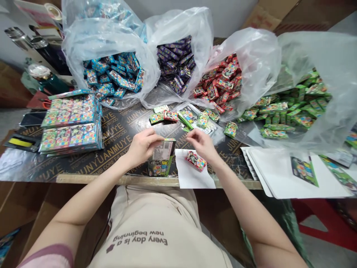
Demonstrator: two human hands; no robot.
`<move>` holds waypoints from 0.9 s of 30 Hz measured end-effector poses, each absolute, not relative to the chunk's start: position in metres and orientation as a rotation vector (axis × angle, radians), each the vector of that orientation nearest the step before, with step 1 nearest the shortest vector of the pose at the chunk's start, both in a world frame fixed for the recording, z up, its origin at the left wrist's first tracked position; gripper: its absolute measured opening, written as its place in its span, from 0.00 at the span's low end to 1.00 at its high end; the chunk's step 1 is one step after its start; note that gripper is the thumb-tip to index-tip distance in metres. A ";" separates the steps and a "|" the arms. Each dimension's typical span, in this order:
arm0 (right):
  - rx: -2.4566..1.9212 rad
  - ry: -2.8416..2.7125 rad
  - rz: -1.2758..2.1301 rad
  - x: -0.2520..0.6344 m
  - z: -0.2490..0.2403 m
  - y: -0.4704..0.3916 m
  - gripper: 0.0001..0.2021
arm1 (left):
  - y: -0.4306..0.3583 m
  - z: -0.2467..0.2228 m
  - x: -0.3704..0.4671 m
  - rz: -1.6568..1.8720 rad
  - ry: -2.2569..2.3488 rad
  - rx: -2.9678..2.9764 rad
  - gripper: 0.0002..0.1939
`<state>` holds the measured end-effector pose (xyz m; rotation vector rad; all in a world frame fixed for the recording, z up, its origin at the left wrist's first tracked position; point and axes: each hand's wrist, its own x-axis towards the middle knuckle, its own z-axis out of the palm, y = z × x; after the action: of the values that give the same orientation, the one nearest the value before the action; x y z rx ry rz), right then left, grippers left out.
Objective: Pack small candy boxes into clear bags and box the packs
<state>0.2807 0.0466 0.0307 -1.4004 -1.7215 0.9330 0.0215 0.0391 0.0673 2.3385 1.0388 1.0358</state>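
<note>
My left hand (145,146) grips the upper left edge of a green and black printed cardboard box (159,166) with a barcode, upright near the table's front edge. To its right, my right hand (201,143) is closed in a pinch; whether anything sits between the fingertips is too small to make out. Just below that hand, a small red candy box (196,160) rests on a white paper sheet (195,180). Beyond both hands lie small green boxes (156,118), another red box (170,116) and a flat printed pack (190,114).
Plastic bags hold small blue boxes (119,74), purple boxes (177,59), red boxes (223,82) and green boxes (301,100) along the back. Wrapped packs are stacked (69,123) at left, near bottles (46,56). White sheets (273,171) overhang the edge at right.
</note>
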 end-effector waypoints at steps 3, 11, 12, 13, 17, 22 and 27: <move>-1.171 -1.638 1.076 0.255 0.080 0.052 0.08 | 0.037 0.068 0.022 1.131 1.052 2.254 0.04; -0.941 -1.982 1.224 0.212 0.111 0.058 0.12 | 0.035 0.073 0.021 1.139 1.038 2.201 0.05; -0.934 -2.004 1.218 0.212 0.109 0.060 0.12 | 0.035 0.073 0.020 1.133 1.044 2.196 0.05; -0.929 -2.028 1.212 0.212 0.107 0.062 0.12 | 0.034 0.074 0.020 1.128 1.048 2.191 0.05; -0.934 -2.094 1.173 0.212 0.103 0.068 0.13 | 0.034 0.075 0.022 1.136 1.043 2.177 0.03; -0.946 -2.121 1.150 0.211 0.101 0.070 0.14 | 0.034 0.069 0.026 1.233 1.124 2.192 0.10; -1.006 -2.119 1.138 0.208 0.095 0.073 0.16 | 0.030 0.063 0.031 1.232 1.212 2.276 0.07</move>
<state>0.2079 0.0728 0.0946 -1.0055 -2.1191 1.1384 0.0313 0.0304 0.0634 2.2764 1.2123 1.2315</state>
